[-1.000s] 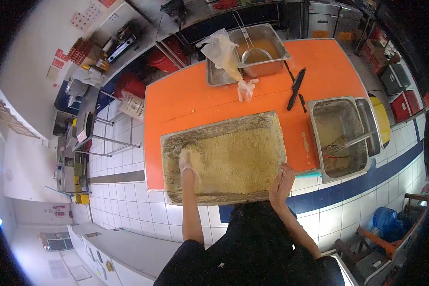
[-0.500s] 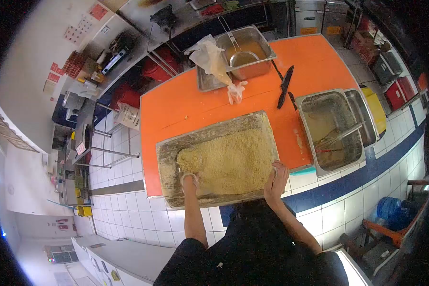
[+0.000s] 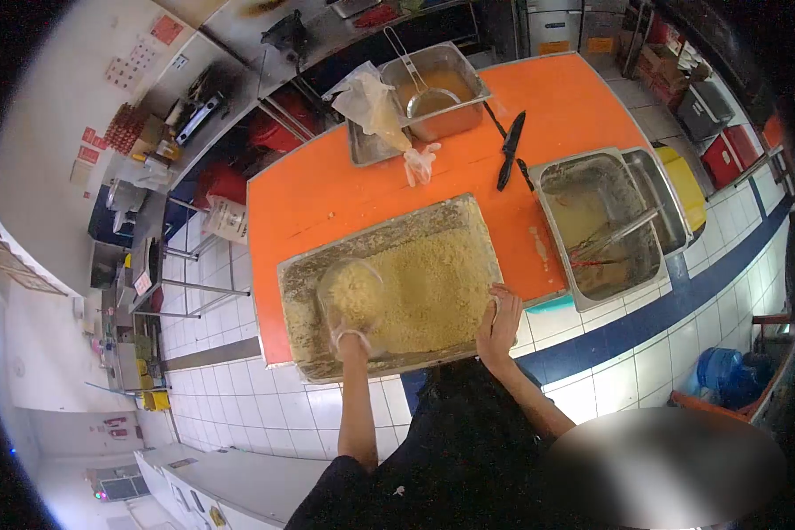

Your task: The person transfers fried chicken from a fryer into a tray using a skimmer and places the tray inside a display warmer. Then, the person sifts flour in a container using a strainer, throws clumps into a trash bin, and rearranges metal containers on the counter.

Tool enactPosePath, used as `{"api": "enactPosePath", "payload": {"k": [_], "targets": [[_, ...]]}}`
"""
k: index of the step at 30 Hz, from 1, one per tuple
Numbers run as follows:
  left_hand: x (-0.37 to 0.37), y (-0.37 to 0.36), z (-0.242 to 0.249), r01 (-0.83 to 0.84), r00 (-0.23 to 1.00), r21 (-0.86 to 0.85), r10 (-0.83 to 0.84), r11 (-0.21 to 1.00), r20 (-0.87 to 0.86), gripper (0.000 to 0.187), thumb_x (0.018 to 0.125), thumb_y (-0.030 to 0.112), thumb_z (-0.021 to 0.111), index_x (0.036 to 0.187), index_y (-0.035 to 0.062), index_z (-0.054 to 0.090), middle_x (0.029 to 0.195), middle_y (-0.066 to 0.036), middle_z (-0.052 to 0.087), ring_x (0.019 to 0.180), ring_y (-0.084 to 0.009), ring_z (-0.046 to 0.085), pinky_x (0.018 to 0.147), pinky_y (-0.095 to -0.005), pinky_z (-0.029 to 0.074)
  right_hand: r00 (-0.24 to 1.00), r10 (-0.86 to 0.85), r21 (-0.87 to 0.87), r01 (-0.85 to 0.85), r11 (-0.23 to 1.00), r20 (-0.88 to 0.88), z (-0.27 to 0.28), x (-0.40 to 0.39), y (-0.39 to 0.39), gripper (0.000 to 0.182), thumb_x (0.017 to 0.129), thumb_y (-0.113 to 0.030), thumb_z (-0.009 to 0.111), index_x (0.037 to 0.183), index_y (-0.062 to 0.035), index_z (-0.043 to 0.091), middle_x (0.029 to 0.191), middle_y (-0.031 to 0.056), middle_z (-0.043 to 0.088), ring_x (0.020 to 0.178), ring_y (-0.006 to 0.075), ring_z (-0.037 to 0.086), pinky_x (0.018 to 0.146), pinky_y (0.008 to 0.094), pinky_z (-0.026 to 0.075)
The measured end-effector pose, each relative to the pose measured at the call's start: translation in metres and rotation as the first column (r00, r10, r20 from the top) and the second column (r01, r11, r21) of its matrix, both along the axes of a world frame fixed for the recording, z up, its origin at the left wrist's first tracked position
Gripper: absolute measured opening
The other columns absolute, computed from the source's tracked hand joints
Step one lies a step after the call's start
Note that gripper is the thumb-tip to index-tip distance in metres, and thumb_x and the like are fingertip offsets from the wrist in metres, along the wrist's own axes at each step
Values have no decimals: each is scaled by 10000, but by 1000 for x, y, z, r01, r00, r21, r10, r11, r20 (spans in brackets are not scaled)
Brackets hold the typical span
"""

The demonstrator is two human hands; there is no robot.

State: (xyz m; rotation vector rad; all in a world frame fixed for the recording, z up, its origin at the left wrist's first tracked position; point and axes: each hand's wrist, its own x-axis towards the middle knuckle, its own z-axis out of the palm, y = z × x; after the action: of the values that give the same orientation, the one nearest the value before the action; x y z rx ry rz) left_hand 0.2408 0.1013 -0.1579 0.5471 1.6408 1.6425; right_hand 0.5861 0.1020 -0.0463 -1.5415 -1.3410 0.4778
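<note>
A large metal tray point(image 3: 305, 340) on the orange table holds yellow crumbly meal point(image 3: 437, 283). At the tray's left part, my left hand point(image 3: 350, 339), with something pale over its fingers, grips the near rim of a clear round bowl point(image 3: 329, 296). Crumbly meal lies in that bowl. My right hand point(image 3: 500, 327) rests on the tray's right near corner, its fingers over the rim and close together.
On the orange table point(image 3: 583, 106) are a black knife point(image 3: 511, 152), a pan with a strainer point(image 3: 433, 101), a plastic bag point(image 3: 368, 104) and a crumpled glove point(image 3: 421, 164). A deep pan with a whisk point(image 3: 623, 227) stands at the right.
The bowl in my left hand has come up from the meal and now shows its round shape with meal inside. The whole view has shifted slightly. My right hand stays at the tray's corner.
</note>
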Motion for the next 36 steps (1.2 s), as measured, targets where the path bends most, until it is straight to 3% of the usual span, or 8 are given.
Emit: {"api": "enactPosePath", "payload": {"k": [2, 4, 7, 20, 26, 30, 33, 36], "targets": [[-26, 2, -54, 254, 768, -67, -244, 965, -592, 463, 920, 158, 487, 1365, 209, 368, 1330, -129, 465, 1085, -327, 547, 794, -454, 544, 1000, -19, -7, 18, 1000, -17, -3, -3, -4, 216, 902, -120, 431, 1082, -25, 505, 1149, 193, 514, 1065, 368, 463, 944, 464, 331], [13, 9, -8, 70, 992, 51, -75, 996, 100, 480, 916, 132, 493, 1371, 209, 360, 1331, -134, 463, 1092, -341, 541, 794, -478, 540, 1000, -9, -17, 9, 1000, 22, -5, 1, -3, 223, 909, -133, 427, 1094, -28, 497, 1148, 195, 513, 1070, 372, 459, 940, 471, 331], [61, 14, 49, -19, 913, 76, -14, 997, 408, 507, 910, 95, 502, 1380, 210, 349, 1332, -143, 460, 1101, -362, 533, 794, -513, 536, 1000, -11, 7, 11, 1000, -5, -6, 0, -4, 226, 901, -121, 431, 1098, -28, 492, 1147, 199, 511, 1072, 376, 455, 939, 475, 331], [118, 35, 53, 474, 827, 24, -454, 880, 332, 577, 914, 109, 489, 1426, 166, 229, 1328, -172, 458, 1074, -364, 558, 858, -484, 514, 973, -48, 53, 37, 998, 228, -3, -2, -14, 255, 834, -120, 500, 1071, -28, 493, 1099, 194, 503, 1044, 385, 461, 945, 485, 345], [117, 51, 2, 666, 598, 24, -553, 745, 580, 609, 919, 124, 499, 1436, 192, 183, 1297, -154, 479, 1121, -349, 531, 854, -475, 510, 779, 309, -133, -284, 950, 545, -19, -39, -31, 304, 777, -104, 595, 1070, -44, 543, 1148, 191, 516, 1087, 406, 476, 978, 497, 345], [134, 28, 48, 608, 721, -18, -543, 793, 429, 549, 919, 193, 522, 1408, 152, 276, 1239, -142, 506, 1104, -301, 527, 803, -451, 520, 824, 245, -37, -263, 964, 511, -11, -52, -19, 236, 772, -115, 587, 1000, -59, 614, 1132, 172, 537, 1050, 403, 504, 878, 462, 442], [132, 13, 65, 566, 733, -15, -495, 824, 467, 508, 912, 231, 537, 1375, 137, 350, 1185, -141, 534, 977, -288, 573, 765, -441, 526, 815, 365, -291, -253, 923, 450, 2, -49, -13, 205, 769, -104, 589, 965, -50, 619, 1077, 139, 552, 1007, 375, 522, 857, 433, 454], [112, 12, 70, 505, 738, 51, -461, 862, 493, 470, 913, 259, 525, 1350, 137, 403, 1146, -139, 557, 845, -283, 611, 730, -420, 535, 788, 361, -71, -377, 923, 499, 18, -44, -12, 201, 756, -101, 585, 947, -45, 617, 1025, 112, 557, 980, 344, 525, 848, 416, 459]]}}
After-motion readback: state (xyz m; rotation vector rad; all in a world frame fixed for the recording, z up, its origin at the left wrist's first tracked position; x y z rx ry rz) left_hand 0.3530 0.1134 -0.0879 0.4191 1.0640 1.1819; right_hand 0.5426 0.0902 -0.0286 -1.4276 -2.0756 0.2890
